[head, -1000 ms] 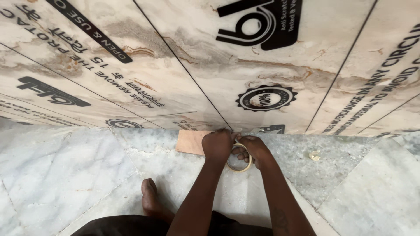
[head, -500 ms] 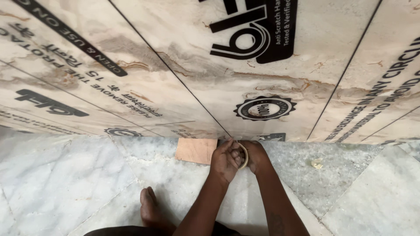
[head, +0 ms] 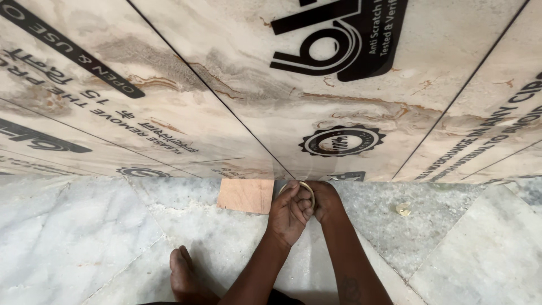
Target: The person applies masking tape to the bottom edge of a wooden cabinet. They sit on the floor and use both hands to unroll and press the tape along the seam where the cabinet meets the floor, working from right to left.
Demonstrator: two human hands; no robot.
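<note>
Where wall tiles meet floor, tape roll pinched between closed fingers of left hand and right hand.

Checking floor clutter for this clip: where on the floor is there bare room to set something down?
The marble floor left of the bare foot is bare. So is the grey strip between the hands and the small crumpled scrap. It is crowded at the wall's foot, where the left hand and right hand hold a tape ring beside the wood piece.
</note>
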